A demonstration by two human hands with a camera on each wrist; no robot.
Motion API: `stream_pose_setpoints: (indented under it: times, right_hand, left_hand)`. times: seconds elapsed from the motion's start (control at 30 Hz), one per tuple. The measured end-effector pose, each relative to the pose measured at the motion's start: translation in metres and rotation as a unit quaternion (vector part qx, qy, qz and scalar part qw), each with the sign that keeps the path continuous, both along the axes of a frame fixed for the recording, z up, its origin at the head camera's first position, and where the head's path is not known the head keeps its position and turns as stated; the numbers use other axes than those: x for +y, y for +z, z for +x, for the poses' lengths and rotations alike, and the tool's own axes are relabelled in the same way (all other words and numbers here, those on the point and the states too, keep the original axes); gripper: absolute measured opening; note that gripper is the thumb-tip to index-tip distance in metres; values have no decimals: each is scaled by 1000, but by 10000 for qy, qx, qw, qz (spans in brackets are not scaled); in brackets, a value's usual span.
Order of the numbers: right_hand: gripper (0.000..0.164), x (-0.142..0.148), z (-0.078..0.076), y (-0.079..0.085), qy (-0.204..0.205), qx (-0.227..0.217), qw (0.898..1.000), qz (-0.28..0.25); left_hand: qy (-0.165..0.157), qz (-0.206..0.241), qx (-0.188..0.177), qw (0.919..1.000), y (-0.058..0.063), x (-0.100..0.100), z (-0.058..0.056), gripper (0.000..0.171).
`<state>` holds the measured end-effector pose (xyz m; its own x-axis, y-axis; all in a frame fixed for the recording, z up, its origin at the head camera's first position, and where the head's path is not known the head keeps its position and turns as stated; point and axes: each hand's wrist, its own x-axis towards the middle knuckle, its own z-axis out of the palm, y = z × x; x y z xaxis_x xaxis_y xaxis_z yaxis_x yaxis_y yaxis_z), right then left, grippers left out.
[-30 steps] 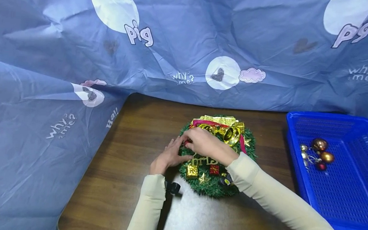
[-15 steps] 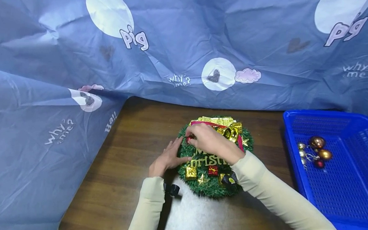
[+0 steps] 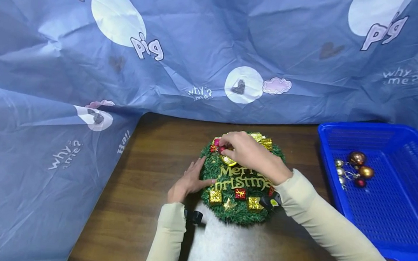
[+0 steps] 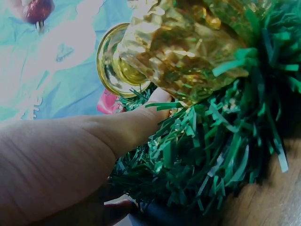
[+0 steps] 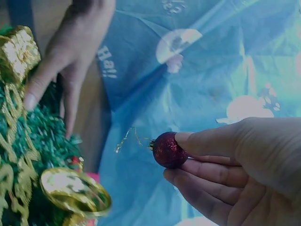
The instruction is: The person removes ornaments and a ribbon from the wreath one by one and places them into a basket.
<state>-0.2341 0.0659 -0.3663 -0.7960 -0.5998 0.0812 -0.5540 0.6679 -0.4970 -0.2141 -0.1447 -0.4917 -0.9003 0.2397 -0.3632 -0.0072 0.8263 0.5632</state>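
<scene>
My right hand [image 3: 250,151] pinches a small dark-red glitter Christmas bauble [image 5: 168,149] between thumb and fingers, above the upper part of a green tinsel wreath [image 3: 242,217]. A thin gold loop [image 5: 129,139] dangles from the bauble's cap. On the wreath's left side rests my left hand [image 3: 188,181], fingers straight, with its thumb over the tinsel. Gold "Merry Christmas" lettering [image 3: 242,182] crosses the wreath's middle. Small gift boxes, a gold star [image 3: 228,204] and a gold bell [image 5: 73,192] decorate it. In the head view my right hand covers part of the bells and ribbon.
A blue plastic basket [image 3: 331,213] stands on the right, with several gold, brown and red baubles [image 3: 357,158] inside. Beneath everything is a brown wooden table [image 3: 131,220]. A blue printed cloth [image 3: 185,36] hangs behind and along the left.
My right hand has moved right and slightly up from the wreath's left side, carrying the bauble and uncovering the lettering. The left hand stays on the wreath. The head view has shifted slightly.
</scene>
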Motion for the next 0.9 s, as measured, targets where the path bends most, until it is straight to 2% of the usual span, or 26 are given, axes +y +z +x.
stream_pose_setpoints:
  times: [0.2, 0.47, 0.57, 0.8, 0.9]
  right_hand:
    - [19, 23, 0, 11, -396, 129, 9991, -93]
    - [20, 52, 2, 16, -652, 305, 9973, -176]
    - [18, 69, 4, 18, -822, 426, 9954, -241]
    - [18, 114, 11, 19, -1398, 403, 9883, -452]
    - [16, 134, 15, 18, -1601, 564, 9839, -551]
  left_hand:
    - [41, 18, -50, 10000, 2, 1, 1, 96]
    - [126, 129, -131, 9998, 1, 3, 4, 95]
    - [120, 149, -158, 9997, 1, 5, 3, 95]
    - [93, 110, -122, 9998, 2, 4, 3, 94]
    - [70, 77, -109, 9999, 2, 4, 4, 94]
